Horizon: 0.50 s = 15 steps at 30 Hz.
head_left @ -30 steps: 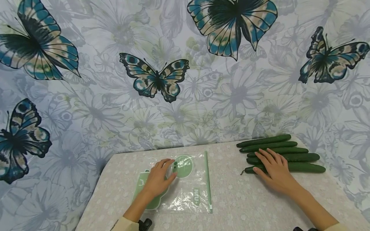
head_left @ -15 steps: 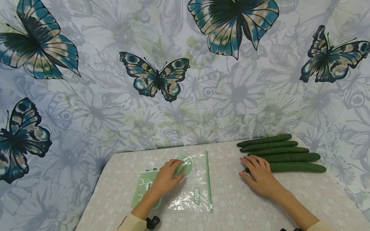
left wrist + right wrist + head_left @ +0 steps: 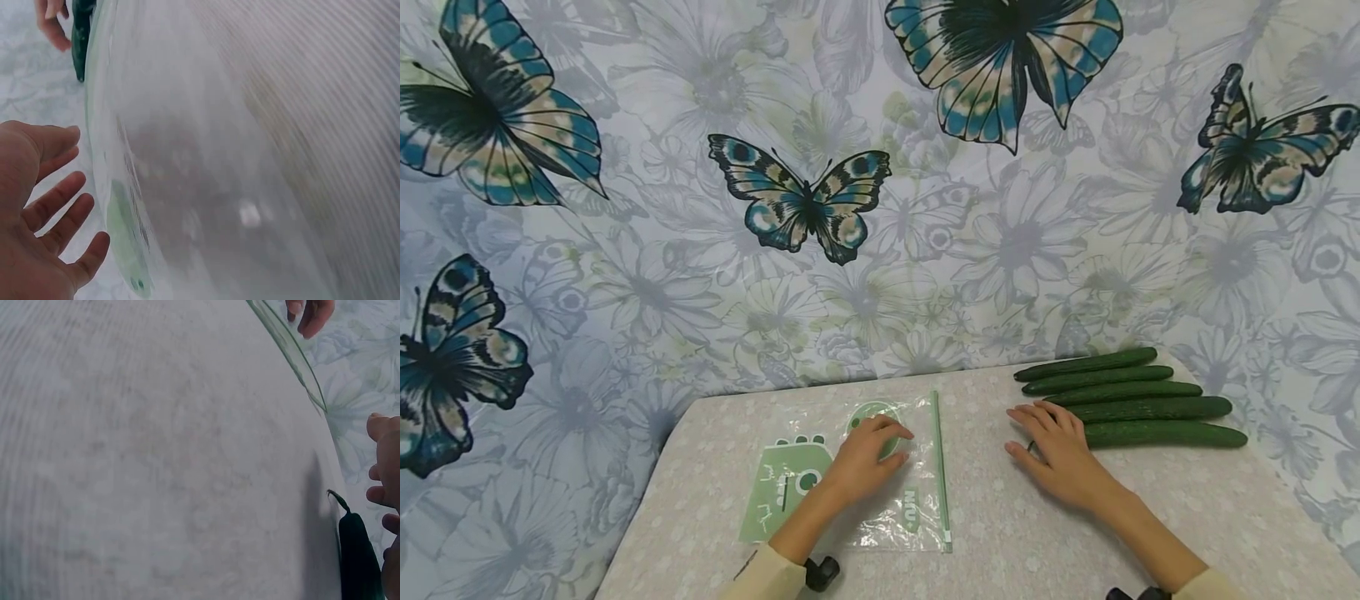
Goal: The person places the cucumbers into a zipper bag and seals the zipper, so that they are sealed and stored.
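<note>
Several long green cucumbers (image 3: pixel 1157 408) lie side by side at the right of the table. My right hand (image 3: pixel 1063 458) hovers over the stem ends of the nearest ones, fingers loosely bent, holding nothing. In the right wrist view a cucumber (image 3: pixel 357 556) with a thin curled stem lies below that hand. A clear zip bag (image 3: pixel 887 517) with green print and a green zip edge lies flat on the left. Above it is my left hand (image 3: pixel 865 462), its fingers spread and relaxed. The left wrist view shows that hand (image 3: pixel 47 212) apart from the bag's film.
The table (image 3: pixel 992 533) has a pale patterned cloth. Behind it hangs a floral backdrop (image 3: pixel 940 275) with large butterflies, close to the table's back edge. Bare cloth lies between the bag and the cucumbers.
My left hand has moved right across the bag toward its zip edge. My right hand has drawn left from the middle of the cucumbers to their stem ends. The bag and cucumbers stay put.
</note>
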Tool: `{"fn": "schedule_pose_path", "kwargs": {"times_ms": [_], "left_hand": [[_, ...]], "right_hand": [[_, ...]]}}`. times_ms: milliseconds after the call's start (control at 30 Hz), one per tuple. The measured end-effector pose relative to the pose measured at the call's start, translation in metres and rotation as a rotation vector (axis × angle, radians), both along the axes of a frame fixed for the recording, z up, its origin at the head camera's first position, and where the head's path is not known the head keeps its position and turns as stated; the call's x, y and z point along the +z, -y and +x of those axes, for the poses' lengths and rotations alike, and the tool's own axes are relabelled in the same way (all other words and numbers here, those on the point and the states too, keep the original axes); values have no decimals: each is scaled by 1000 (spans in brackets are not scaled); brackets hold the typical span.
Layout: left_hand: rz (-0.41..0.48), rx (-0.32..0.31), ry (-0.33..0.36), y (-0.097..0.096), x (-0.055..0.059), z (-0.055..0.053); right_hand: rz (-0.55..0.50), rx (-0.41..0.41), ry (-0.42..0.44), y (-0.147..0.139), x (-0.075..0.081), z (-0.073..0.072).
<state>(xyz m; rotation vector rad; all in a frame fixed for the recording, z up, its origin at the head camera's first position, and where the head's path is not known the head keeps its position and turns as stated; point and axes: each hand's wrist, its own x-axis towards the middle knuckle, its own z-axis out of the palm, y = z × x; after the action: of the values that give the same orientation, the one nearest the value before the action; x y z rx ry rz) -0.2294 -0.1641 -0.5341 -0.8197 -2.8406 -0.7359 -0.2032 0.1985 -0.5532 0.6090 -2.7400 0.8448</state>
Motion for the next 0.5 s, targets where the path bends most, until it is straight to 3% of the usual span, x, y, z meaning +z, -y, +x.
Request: {"fn": "schedule_pose_path", "kwargs": {"times_ms": [333, 500], "left_hand": [[-43, -130, -46, -28, -2, -3], [-88, -157, -82, -36, 0, -8]], "right_hand": [[5, 13, 11, 11, 2, 0], [22, 10, 1, 14, 1, 0]]}}
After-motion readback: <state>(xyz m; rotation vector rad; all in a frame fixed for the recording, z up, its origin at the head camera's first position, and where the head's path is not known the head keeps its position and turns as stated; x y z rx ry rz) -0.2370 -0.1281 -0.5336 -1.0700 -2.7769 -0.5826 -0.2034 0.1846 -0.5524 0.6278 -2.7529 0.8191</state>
